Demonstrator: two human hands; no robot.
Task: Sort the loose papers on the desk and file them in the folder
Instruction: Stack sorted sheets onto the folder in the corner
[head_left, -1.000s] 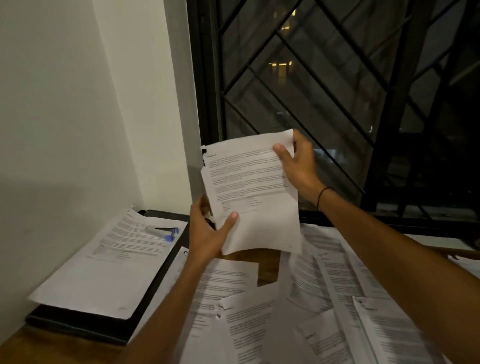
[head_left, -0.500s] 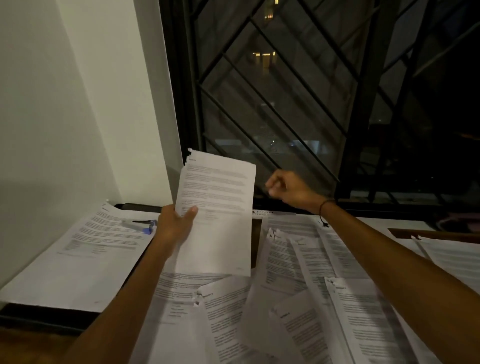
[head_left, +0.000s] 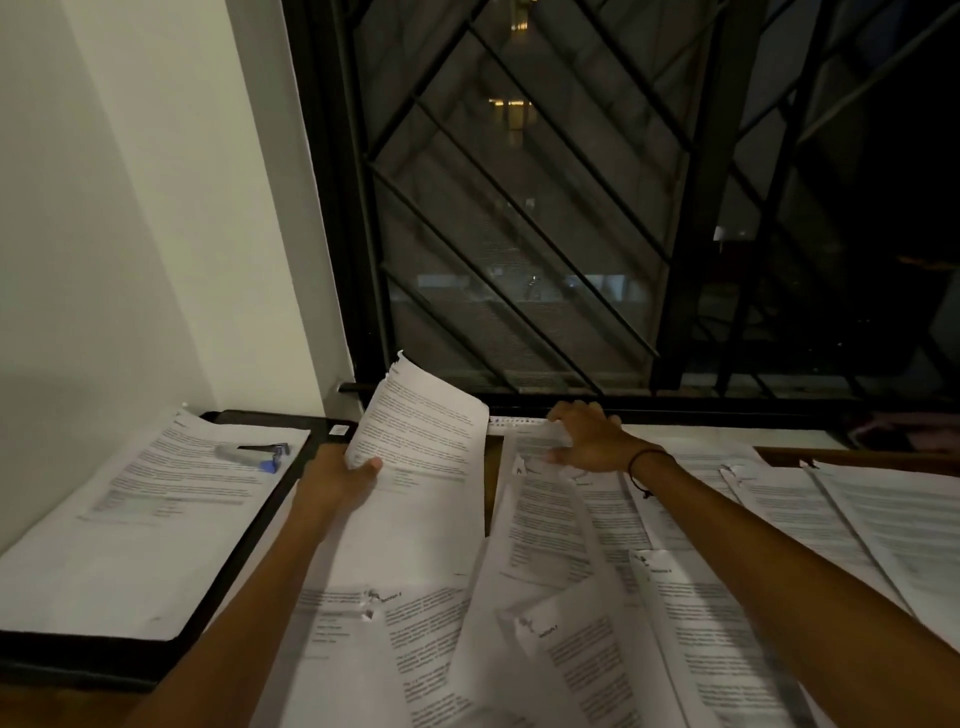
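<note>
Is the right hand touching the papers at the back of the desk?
Touching. The head view shows the right hand lying with spread fingers on the far sheets near the window.

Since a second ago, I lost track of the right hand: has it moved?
Yes. The right hand let go of the held sheet and went down to the loose papers below the window sill.

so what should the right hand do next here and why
Probably pinch the far sheet and lift it. The right hand already rests spread on that sheet's top edge by the window sill, while the left hand holds one printed page raised, so gathering another looks like the natural next step.
</note>
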